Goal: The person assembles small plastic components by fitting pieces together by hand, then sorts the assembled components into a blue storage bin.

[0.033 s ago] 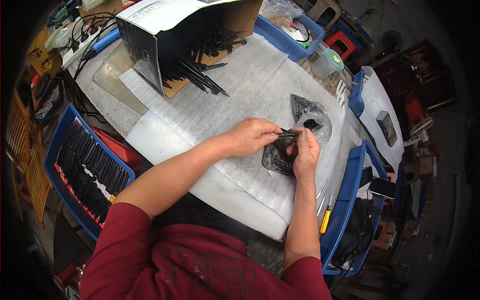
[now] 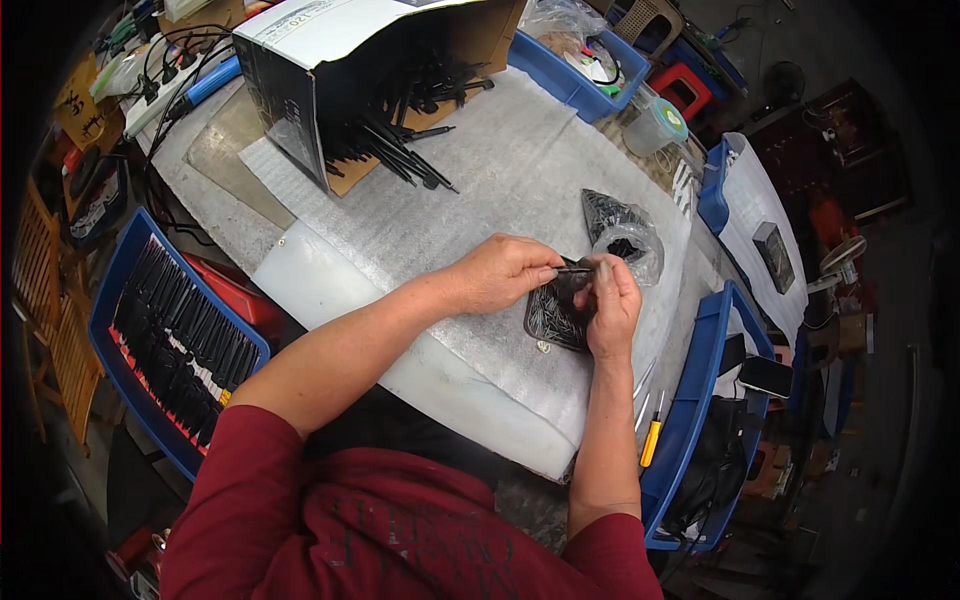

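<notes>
My left hand [image 2: 505,272] pinches one end of a short, thin dark rod [image 2: 574,269] between thumb and fingertips. At its other end, the fingers of my right hand [image 2: 613,308] close on the same piece. Directly below them lies a shallow black tray [image 2: 548,328] of small, shiny, pin-like pieces, partly covered by my right hand. Just beyond sits a clear plastic bag [image 2: 648,262] with small black parts inside, its mouth turned toward me. Farther off, a cardboard box [image 2: 285,110] on its side spills long black rods [image 2: 405,160] onto the white foam sheet [image 2: 480,190].
To my left stands a blue bin [image 2: 112,345] packed with black pieces in rows. Another blue bin [image 2: 683,440] borders the table on the right, near a yellow-handled screwdriver [image 2: 651,443]. A lidded clear tub [image 2: 655,127] and a blue crate [image 2: 548,72] stand at the far edge.
</notes>
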{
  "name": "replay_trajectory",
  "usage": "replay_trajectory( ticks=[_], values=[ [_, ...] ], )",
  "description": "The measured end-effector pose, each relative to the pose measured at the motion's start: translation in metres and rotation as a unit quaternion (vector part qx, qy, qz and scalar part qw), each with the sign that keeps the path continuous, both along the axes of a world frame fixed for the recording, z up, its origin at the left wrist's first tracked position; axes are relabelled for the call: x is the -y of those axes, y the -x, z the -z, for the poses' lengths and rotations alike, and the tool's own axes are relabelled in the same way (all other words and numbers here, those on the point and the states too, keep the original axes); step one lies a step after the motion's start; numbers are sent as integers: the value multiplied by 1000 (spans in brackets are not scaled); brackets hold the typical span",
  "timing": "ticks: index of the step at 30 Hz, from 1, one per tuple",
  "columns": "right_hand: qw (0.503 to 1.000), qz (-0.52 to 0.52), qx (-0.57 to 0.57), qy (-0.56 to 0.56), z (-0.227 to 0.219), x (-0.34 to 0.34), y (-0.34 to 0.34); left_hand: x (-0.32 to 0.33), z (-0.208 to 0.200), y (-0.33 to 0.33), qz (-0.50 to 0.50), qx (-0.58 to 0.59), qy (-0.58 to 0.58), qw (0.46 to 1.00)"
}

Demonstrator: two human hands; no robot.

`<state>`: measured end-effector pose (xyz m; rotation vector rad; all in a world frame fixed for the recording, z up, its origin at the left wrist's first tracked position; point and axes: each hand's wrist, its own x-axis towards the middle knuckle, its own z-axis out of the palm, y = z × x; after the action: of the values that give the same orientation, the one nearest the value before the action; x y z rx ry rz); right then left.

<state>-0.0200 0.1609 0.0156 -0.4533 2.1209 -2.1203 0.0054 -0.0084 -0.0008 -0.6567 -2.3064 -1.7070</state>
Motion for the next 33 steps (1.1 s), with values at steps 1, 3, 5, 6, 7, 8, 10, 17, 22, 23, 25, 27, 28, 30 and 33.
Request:
replay_trajectory(
  ticks=[1,3,5,6,7,8,10,17,22,23,25,27,28,30,33],
  values=[
    [1000,0,1,0,-1,1,-1,0,-1,-1,4,11,-5,1000],
    [1000,-22,-12,10,-5,5,-4,0,2,0,4,-2,-4,1000],
    [999,-28,-25,1,-3,6,-6,0,4,1,4,-15,-2,1000],
    [999,-33,-39,-9,-2,6,-6,-1,5,1,6,-16,-2,1000],
    [999,-33,-39,-9,-1,5,-5,-1,6,1,8,-17,-1,1000],
    [998,-43,-42,-32,-1,4,-3,0,4,2,7,-19,-1,1000],
    [996,-53,-47,-55,0,-1,3,3,1,4,12,-2,13,1000],
    [999,-48,-2,17,-2,3,2,1,2,5,13,8,8,1000],
    [996,-69,-51,-31,3,0,3,3,3,4,12,-15,22,1000],
    [995,-68,-52,-61,5,-3,5,2,4,4,12,-15,22,1000],
    [992,-66,-53,-90,6,-6,7,1,5,4,9,-24,7,1000],
    [996,-83,-15,-17,5,-7,7,3,2,4,16,-9,13,1000],
    [996,-83,-14,-17,3,-6,6,3,0,4,22,6,19,1000],
    [997,-73,-1,27,-2,-2,4,3,2,4,17,-5,20,1000],
    [997,-71,-26,-6,-1,1,2,3,1,4,17,-11,22,1000]
  ],
)
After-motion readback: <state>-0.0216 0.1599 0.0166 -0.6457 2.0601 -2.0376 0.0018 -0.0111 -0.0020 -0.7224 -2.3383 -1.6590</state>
